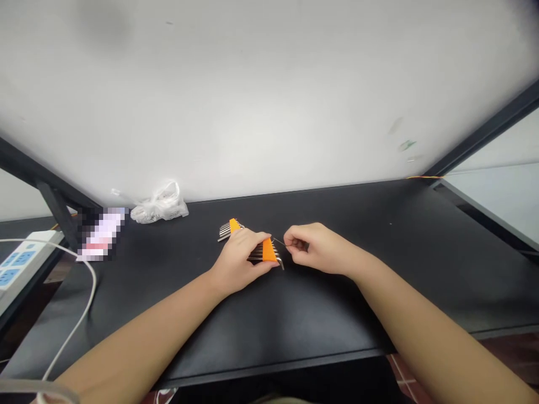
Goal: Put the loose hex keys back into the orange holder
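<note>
My left hand (241, 253) is closed around an orange hex key holder (269, 250), thumb on its far end and fingers along the near side. Several silver hex keys stick out of this holder on both sides. A second orange holder with hex keys (234, 225) lies just beyond that hand, partly covered by it. Between thumb and fingertips, my right hand (311, 246) pinches a thin hex key (279, 242). The thin key points left, its tip close to the holder; whether it touches is too small to tell.
A black table (337, 314) spreads under both hands, against a white wall (269, 112). At the back left lies a clear plastic bag (162, 203), with a blurred-out flat object (103, 234) nearby. A power strip (21, 261) and white cable (90, 297) are at the left edge.
</note>
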